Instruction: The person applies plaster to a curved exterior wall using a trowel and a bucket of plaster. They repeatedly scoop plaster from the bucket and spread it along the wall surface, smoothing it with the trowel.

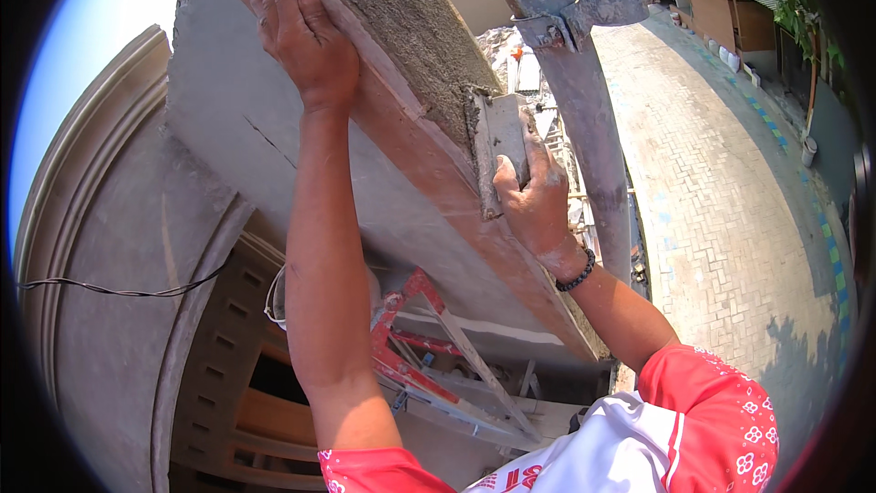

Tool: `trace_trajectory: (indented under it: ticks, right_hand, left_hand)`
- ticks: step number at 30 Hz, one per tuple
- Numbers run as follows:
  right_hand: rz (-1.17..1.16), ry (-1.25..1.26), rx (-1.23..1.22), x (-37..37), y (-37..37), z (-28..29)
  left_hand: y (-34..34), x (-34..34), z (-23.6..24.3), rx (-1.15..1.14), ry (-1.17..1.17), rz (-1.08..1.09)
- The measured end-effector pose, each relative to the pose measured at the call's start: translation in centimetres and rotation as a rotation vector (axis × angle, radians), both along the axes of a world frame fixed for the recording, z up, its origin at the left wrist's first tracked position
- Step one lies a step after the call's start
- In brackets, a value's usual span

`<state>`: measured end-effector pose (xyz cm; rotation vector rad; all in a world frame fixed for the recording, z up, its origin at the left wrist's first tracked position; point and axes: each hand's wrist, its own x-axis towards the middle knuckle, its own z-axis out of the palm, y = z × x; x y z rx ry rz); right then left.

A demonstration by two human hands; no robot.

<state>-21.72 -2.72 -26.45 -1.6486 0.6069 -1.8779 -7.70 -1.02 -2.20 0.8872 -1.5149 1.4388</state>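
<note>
My left hand (318, 46) lies against a long wooden board (424, 173) near its upper end, fingers stretched along it. The board runs slantwise along the edge of a grey plastered ledge, and rough wet mortar (401, 23) covers the narrow face beside it. My right hand (540, 205) is closed around a grey, mortar-smeared plastering float (505, 128). The float sits across the mortar strip and the board's edge, with mortar gathered along its upper and left sides. The fingers partly hide its handle.
Grey scaffold tubes (584, 100) joined by a clamp stand right of the ledge. Below are a red and grey metal frame (415, 329) and a partly hidden bucket (277, 297). A dark cable (119, 290) crosses the left wall. Paved ground (721, 210) lies far below.
</note>
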Motion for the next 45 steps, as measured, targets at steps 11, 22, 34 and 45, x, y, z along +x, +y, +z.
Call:
trace_trajectory:
  ticks: [11, 22, 34, 45]
  right_hand:
    - [0.283, 0.020, 0.331, -4.3, 3.7, -14.6]
    - [0.168, 0.064, 0.007, -2.5, -1.1, 2.2]
    - [0.213, 0.061, -0.098, -5.3, 1.7, -8.8]
    - [0.214, 0.162, -0.072, -2.4, -1.1, -0.9]
  left_hand:
    - [0.1, -0.3, 0.3, 0.021, 0.100, 0.013]
    - [0.0, 0.2, 0.1, -0.007, 0.053, 0.038]
    - [-0.5, 1.0, 0.3, -0.003, 0.070, 0.032]
    - [-0.4, 0.5, -0.4, -0.065, 0.036, 0.064]
